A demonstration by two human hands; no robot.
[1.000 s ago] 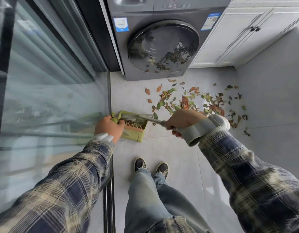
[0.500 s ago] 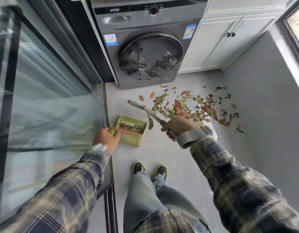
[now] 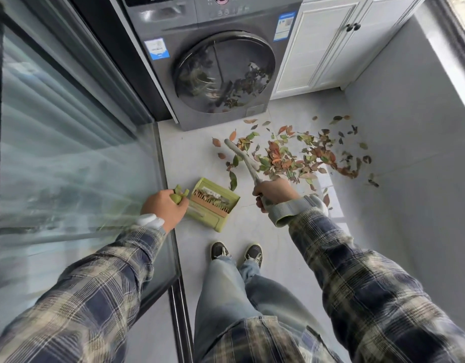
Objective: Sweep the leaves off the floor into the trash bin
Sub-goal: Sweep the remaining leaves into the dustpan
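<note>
Red, orange and green leaves (image 3: pixel 291 157) lie scattered on the grey tiled floor in front of the washing machine. My left hand (image 3: pixel 164 205) grips the green handle of a green dustpan (image 3: pixel 213 204) that stands on the floor with a comb edge and some leaves inside. My right hand (image 3: pixel 274 192) holds the grey handle of a broom (image 3: pixel 243 159); the broom reaches forward to the left edge of the leaf pile. No trash bin is in view.
A grey front-loading washing machine (image 3: pixel 220 61) stands ahead, white cabinet doors (image 3: pixel 328 45) to its right. A glass sliding door (image 3: pixel 69 153) runs along the left, a grey wall (image 3: pixel 419 153) on the right. My two shoes (image 3: pixel 236 251) stand just behind the dustpan.
The broom has swung away from the dustpan, forward and right to the leaf pile. My left hand and the dustpan stay in place. My head has tilted up.
</note>
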